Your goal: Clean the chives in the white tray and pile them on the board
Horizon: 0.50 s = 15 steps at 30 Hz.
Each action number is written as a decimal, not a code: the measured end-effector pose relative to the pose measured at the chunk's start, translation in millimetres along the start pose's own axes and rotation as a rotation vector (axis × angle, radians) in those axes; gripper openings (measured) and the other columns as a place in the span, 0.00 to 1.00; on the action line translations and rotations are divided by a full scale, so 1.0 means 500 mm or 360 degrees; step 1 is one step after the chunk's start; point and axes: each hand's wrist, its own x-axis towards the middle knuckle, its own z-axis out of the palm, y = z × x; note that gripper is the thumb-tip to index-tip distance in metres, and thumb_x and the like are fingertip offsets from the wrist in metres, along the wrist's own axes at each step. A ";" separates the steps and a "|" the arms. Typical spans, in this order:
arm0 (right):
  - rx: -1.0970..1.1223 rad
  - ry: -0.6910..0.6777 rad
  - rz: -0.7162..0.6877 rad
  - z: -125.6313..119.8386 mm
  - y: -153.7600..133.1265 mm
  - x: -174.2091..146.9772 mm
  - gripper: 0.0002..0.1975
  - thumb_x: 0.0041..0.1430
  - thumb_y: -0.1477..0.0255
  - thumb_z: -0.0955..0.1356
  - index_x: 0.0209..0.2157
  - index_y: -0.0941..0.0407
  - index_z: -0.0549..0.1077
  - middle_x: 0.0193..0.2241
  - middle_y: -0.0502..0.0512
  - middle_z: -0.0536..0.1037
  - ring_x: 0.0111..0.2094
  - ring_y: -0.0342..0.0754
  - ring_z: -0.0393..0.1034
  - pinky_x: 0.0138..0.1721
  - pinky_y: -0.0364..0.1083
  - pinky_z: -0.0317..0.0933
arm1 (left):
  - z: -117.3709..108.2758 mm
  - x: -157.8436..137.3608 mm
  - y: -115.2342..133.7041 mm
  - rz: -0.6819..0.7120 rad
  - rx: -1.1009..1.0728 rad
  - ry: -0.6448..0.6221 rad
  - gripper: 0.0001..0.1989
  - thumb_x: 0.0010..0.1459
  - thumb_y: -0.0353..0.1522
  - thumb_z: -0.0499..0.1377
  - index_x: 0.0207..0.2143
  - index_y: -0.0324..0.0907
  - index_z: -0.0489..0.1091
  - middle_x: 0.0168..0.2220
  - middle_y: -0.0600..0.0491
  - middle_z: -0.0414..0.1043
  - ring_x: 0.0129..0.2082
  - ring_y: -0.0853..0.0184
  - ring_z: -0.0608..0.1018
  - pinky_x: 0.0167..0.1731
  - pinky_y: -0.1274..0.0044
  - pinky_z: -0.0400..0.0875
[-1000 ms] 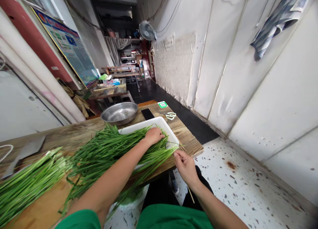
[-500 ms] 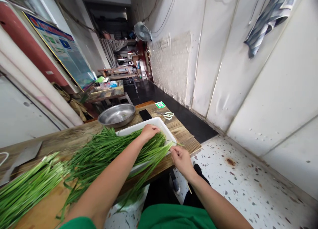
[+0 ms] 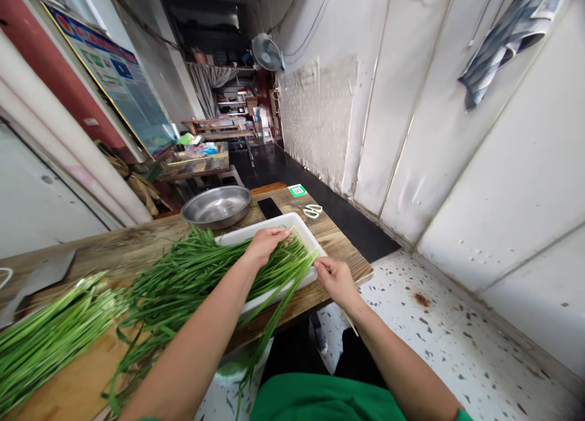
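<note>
A heap of long green garlic chives (image 3: 183, 281) fills a white tray (image 3: 299, 225) and spills left over a wooden chopping board (image 3: 75, 372). Over the tray's right part, my left hand (image 3: 267, 244) has its thumb and fingertips pinched on chive stalks. At the tray's right end, my right hand (image 3: 337, 279) is closed around the pale ends of a small bunch of chives (image 3: 287, 296), whose leaves trail over the front table edge. A thin pale stalk (image 3: 351, 323) hangs beneath the right wrist. Another pile of chives (image 3: 50, 336) lies on the left of the board.
Behind the tray stand a steel basin (image 3: 217, 205), a black phone (image 3: 269, 208), scissors (image 3: 312, 211) and a green-and-white code card (image 3: 297, 191). A cleaver (image 3: 48, 275) lies at the left. Below the table edge is a container (image 3: 233, 367) with greens. A wall (image 3: 411, 134) runs along the right.
My left hand has drawn slightly left and its fingertips have lifted a little. My right hand is slightly higher, and fewer leaves hang over the table edge.
</note>
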 end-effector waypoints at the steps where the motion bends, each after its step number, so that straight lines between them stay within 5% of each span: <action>1: -0.0007 -0.0016 -0.0004 0.000 -0.001 0.000 0.15 0.54 0.67 0.58 0.17 0.57 0.62 0.14 0.45 0.55 0.18 0.38 0.49 0.19 0.38 0.46 | 0.000 0.002 -0.002 -0.0006 -0.0017 -0.0014 0.16 0.35 0.38 0.64 0.26 0.35 0.74 0.25 0.49 0.72 0.24 0.71 0.69 0.29 0.77 0.61; 15: -0.0010 -0.0079 -0.0014 -0.003 -0.003 0.001 0.16 0.53 0.67 0.58 0.15 0.57 0.57 0.14 0.44 0.52 0.17 0.38 0.47 0.18 0.38 0.44 | 0.001 -0.004 0.009 -0.0013 -0.0108 -0.0110 0.13 0.36 0.36 0.64 0.22 0.33 0.72 0.22 0.51 0.70 0.23 0.73 0.67 0.25 0.79 0.58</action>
